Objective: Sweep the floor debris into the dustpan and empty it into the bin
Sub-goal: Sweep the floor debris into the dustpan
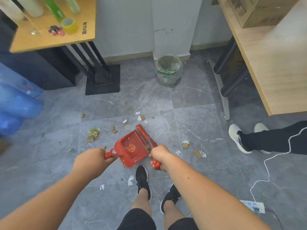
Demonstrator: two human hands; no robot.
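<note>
Grey marble-patterned tiles make up the floor [191, 100], which runs back to a pale wall and a pillar. A wooden counter [41, 42] juts in over the floor's far left corner and carries bottles and a roll of yellow tape [69, 25]. A second counter [274, 72] along the right edge holds a cardboard box [259, 10]. Blue water jugs [15, 100] lie at the floor's left edge. At the right edge, another person's legs in dark trousers and 2 white shoes [237, 138] stretch in.

The bin [169, 70], lined with a clear bag, stands at the far edge of the floor against the foot of the pillar, well apart from the dustpan.

The red dustpan [132, 146] sits mid-floor, just ahead of the wearer's black shoes. The left hand [89, 159] is curled around its handle. The red brush [145, 135] lies along the pan's right rim, and the right hand [160, 156] is wrapped around the brush's handle. A few brown bits show inside the pan beside the bristles.

Debris [93, 135] of brown, gold and white scraps is scattered around the pan: a cluster to its left, pieces beyond it, more to its right.
</note>
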